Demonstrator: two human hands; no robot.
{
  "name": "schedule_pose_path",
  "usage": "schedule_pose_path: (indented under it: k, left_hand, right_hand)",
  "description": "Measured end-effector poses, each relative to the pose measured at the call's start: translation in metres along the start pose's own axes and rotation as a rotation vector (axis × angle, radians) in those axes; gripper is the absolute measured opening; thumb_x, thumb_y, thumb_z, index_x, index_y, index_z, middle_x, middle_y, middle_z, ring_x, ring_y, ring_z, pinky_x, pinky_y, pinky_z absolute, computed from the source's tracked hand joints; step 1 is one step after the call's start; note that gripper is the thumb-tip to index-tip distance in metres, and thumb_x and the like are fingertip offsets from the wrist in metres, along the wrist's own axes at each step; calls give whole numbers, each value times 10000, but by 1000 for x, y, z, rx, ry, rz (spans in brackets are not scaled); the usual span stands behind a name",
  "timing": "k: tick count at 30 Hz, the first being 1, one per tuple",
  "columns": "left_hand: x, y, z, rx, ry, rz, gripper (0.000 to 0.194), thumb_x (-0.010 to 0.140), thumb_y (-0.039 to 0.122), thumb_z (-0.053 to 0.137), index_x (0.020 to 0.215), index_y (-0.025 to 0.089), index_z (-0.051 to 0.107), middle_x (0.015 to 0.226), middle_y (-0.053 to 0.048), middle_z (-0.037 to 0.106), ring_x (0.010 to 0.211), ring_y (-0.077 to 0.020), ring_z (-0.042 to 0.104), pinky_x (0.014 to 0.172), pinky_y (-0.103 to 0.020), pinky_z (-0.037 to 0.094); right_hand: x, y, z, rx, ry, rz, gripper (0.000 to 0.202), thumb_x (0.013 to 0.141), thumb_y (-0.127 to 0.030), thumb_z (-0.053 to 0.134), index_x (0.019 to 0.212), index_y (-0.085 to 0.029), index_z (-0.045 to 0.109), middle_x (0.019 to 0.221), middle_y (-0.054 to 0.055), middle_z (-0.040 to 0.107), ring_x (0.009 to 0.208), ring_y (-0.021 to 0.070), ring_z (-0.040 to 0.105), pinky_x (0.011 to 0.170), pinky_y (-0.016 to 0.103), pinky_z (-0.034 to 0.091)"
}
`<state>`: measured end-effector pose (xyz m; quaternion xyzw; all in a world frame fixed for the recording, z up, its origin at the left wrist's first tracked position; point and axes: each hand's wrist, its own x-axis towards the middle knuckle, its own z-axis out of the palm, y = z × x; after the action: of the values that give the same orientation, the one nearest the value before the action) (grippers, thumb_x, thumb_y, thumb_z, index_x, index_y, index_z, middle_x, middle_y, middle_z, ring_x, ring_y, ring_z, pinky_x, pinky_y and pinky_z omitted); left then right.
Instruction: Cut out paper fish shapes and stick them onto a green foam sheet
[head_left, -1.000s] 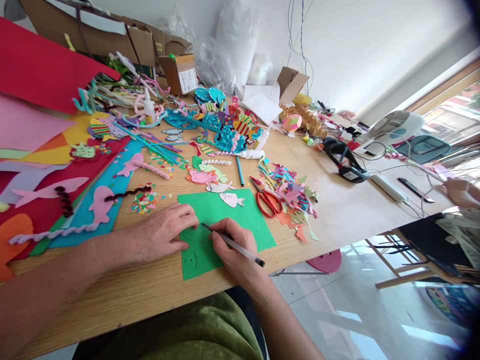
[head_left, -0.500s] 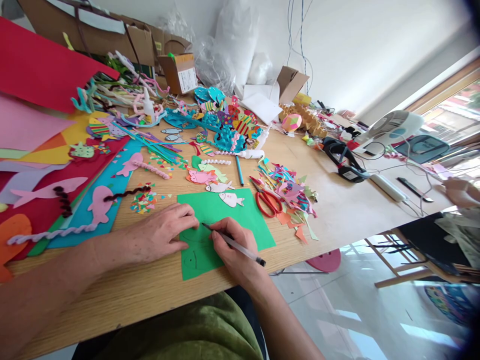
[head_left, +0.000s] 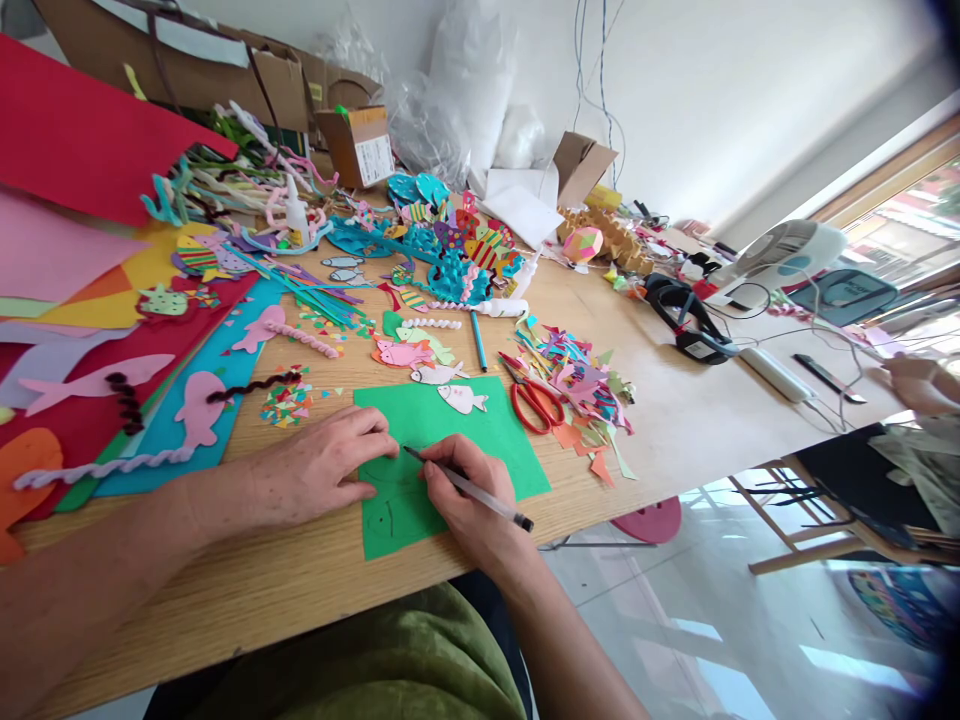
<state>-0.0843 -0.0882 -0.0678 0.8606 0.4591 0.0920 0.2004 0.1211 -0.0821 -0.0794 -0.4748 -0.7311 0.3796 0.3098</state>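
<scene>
A sheet of green paper [head_left: 510,450] lies at the table's front edge, with dark pen lines drawn on its left part. My right hand [head_left: 469,495] is closed around a pen [head_left: 480,494] with a clear barrel and black end; its tip meets the paper. Flat on the table, my left hand [head_left: 330,465] has its fingers out, their tips resting on the sheet's left edge. A white paper fish [head_left: 463,399] lies on the sheet's top part. Another white fish [head_left: 439,374] and a pink paper fish [head_left: 403,353] lie just behind it.
Red-handled scissors [head_left: 537,403] lie right of the sheet, beside a heap of paper scraps [head_left: 577,375]. A blue marker [head_left: 479,342] is behind the sheet. Coloured paper [head_left: 142,400] and pipe cleaners spread at left. A white fan [head_left: 780,255] stands right; another person's hand [head_left: 919,380] shows far right.
</scene>
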Motion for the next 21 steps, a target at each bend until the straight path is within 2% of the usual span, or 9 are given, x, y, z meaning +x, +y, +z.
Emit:
schedule_pose_path:
  k: [15, 21]
  left_hand:
    - [0, 0, 0, 10, 2, 5, 273, 754, 113, 593, 1009, 207, 616, 1036, -57, 561, 971, -237, 555, 845, -349, 451]
    - [-1, 0, 0, 13, -15, 5, 273, 767, 112, 593, 1027, 197, 606, 1050, -64, 551, 983, -235, 550, 833, -339, 452]
  right_hand:
    - [0, 0, 0, -11, -6, -7, 131, 751, -173, 508, 769, -202, 634, 594, -38, 608, 507, 110, 504, 495, 201, 368]
    - [0, 0, 0, 21, 6, -3, 140, 767, -173, 499, 800, -195, 633, 667, -18, 664, 557, 119, 551, 529, 208, 390]
